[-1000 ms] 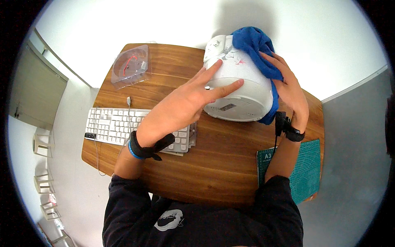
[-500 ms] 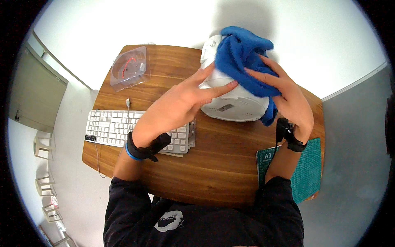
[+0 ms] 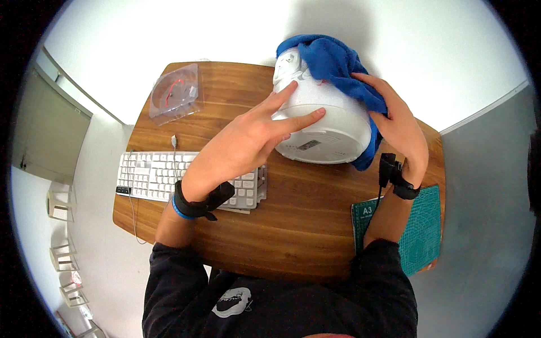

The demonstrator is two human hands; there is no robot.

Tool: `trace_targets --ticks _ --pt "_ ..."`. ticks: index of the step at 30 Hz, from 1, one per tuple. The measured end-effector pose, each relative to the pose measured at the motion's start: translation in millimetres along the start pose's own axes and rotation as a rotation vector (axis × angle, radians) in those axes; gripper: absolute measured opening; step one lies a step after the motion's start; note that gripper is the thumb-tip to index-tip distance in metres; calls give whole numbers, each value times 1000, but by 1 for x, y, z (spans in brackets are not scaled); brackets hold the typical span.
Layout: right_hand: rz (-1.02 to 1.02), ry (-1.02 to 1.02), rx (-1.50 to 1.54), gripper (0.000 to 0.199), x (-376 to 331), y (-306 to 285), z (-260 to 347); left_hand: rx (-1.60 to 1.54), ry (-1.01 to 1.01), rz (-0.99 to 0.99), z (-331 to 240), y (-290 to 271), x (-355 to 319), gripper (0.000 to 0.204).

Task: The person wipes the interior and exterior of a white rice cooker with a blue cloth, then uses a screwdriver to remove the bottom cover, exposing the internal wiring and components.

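Observation:
A rounded white appliance (image 3: 338, 121) lies tipped on the table, its flat base with vents and a dark label turned toward me. I cannot tell its exact kind. My left hand (image 3: 248, 138) rests against its left side, fingers stretched and spread over the white shell. A blue cloth (image 3: 338, 62) drapes over the appliance's far and right sides, with a fold hanging below on the right. On the right side, my right hand (image 3: 399, 127) curves round the cloth and presses it to the shell; some of its fingers are hidden.
A white keyboard (image 3: 149, 172) with a cable lies at the left, partly under my left forearm. Behind it stands a clear plastic tray (image 3: 179, 93) holding a red piece. A green cutting mat (image 3: 420, 231) lies under my right forearm. The white wall (image 3: 225, 34) rises behind the table.
The blue cloth has slid back and to the right, spreading along the far edge and baring more of the white shell. My right hand moved with it; the left stayed nearly still.

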State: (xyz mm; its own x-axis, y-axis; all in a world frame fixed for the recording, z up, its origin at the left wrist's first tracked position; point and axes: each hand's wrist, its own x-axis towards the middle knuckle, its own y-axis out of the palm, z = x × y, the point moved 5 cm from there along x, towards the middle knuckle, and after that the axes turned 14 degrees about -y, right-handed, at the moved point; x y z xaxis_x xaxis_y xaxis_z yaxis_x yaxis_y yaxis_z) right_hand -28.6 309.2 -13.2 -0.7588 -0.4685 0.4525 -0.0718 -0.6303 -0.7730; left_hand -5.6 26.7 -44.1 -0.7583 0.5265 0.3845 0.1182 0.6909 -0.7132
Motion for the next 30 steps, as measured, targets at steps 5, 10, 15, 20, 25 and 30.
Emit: trace_targets --ticks 5,10,15,20,25,30 --pt "38 37 -57 72 -9 -7 8 0 -9 13 -2 -1 1 72" --pt "76 8 32 71 -12 -16 18 -23 -4 22 1 -3 0 73" --pt "103 -140 20 67 -11 -20 38 -53 -43 57 4 -4 -2 68" --pt "286 -290 103 69 -10 -19 57 -119 -32 75 1 -7 1 51" --pt "335 -312 14 80 -11 -4 51 -134 -48 59 3 -7 -2 40" --pt "285 -246 -144 100 -5 15 50 -60 -79 80 0 -8 -1 35"
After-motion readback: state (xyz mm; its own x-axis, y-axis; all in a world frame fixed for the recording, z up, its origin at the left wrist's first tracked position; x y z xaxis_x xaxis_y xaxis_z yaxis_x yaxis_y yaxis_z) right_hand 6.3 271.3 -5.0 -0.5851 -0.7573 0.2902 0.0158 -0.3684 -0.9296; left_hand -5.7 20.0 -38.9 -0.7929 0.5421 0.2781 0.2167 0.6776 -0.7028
